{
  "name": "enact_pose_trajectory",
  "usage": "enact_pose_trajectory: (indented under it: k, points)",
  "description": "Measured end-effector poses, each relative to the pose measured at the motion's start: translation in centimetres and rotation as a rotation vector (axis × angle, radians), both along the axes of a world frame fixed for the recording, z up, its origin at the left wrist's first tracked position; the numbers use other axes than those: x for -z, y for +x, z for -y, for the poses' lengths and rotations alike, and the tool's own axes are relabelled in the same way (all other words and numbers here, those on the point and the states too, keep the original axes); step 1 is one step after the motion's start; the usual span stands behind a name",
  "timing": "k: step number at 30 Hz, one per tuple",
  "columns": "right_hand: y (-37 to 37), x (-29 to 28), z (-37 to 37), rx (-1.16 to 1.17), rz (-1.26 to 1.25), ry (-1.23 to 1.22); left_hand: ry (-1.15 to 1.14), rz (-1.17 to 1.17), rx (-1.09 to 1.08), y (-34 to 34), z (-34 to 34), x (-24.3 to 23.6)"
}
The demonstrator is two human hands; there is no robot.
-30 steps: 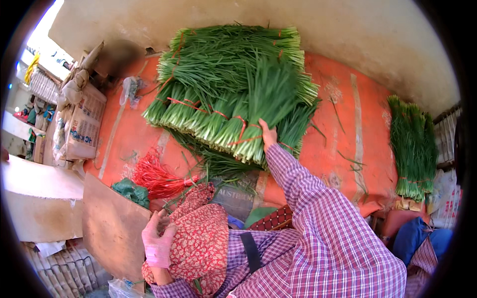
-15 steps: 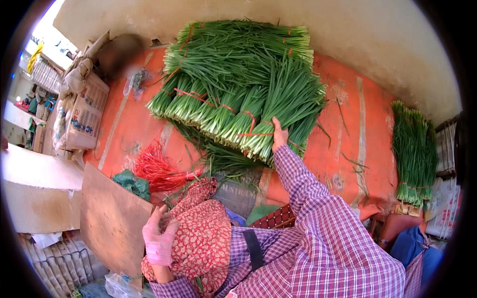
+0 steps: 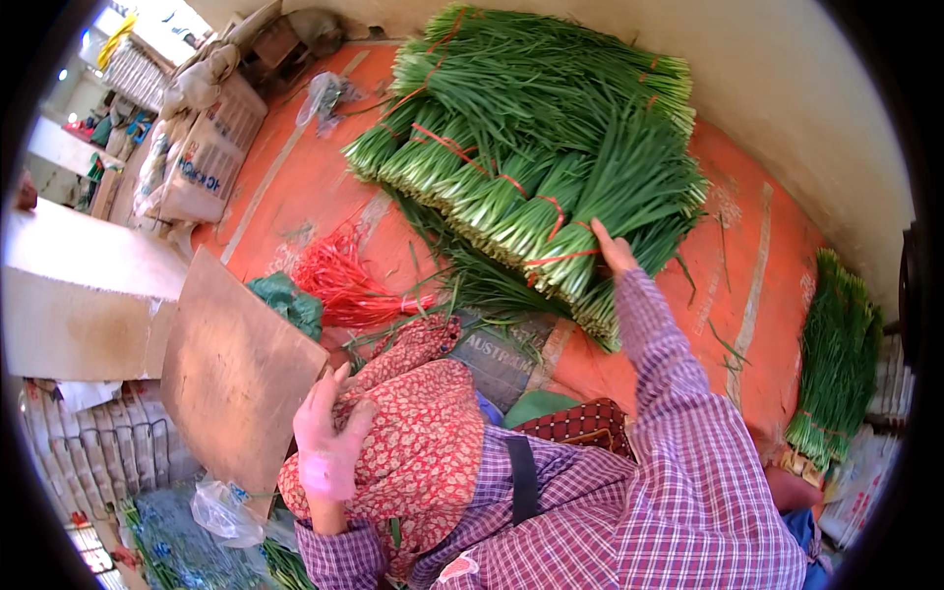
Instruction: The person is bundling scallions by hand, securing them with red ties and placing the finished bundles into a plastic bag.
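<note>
My right hand [image 3: 615,248] grips the front bundle of green leafy stalks [image 3: 575,251] at the right end of the banded heap [image 3: 531,98], which lies on the orange covering [image 3: 762,236]. My left hand [image 3: 329,433], wrapped in pink material, is low in the view with fingers apart and loosely bent, holding nothing, over red floral cloth [image 3: 423,423] beside a tilted brown board [image 3: 241,364]. Behind the board lie red ties [image 3: 339,280] and crumpled green plastic [image 3: 285,300]. Loose stalks [image 3: 492,285] lie under the heap's front edge.
More upright bundles [image 3: 831,354] stand at the right. Packed cartons [image 3: 206,147] sit at back left, a pale ledge [image 3: 84,324] at left, a plastic bag [image 3: 224,511] at lower left. A wall [image 3: 787,88] runs behind.
The view has swung, so the scene sits further right and tilted. My right hand's bundle has settled down onto the heap's right end, still held. My left hand keeps a similar pose.
</note>
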State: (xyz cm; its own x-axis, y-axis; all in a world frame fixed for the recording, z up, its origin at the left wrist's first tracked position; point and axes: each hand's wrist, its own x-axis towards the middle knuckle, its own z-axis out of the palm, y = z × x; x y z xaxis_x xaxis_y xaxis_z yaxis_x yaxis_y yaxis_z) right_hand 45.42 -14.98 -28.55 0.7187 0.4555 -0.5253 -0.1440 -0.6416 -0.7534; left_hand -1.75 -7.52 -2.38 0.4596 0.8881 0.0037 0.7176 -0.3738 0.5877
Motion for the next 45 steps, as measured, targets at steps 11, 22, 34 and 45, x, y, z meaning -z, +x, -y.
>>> enact_pose_trajectory:
  k: [11, 22, 34, 45]
  points:
    - [-16.5, -12.6, -8.4, -0.828, 0.356, 0.402, 0.053, -0.011, -0.434, -10.0, 6.2, -1.3]
    - [-30.6, 7.0, -31.0, -0.684, 0.285, 0.352, 0.052, -0.216, -0.5, -10.5, 6.9, -4.0]
    - [-31.9, 12.3, -38.7, -0.744, 0.252, -0.019, 0.072, -0.308, -0.436, -11.6, 4.8, -2.9]
    - [-31.1, -0.8, -34.7, -0.69, -0.077, 0.598, 0.048, -0.251, -0.486, -10.9, 4.4, -3.1]
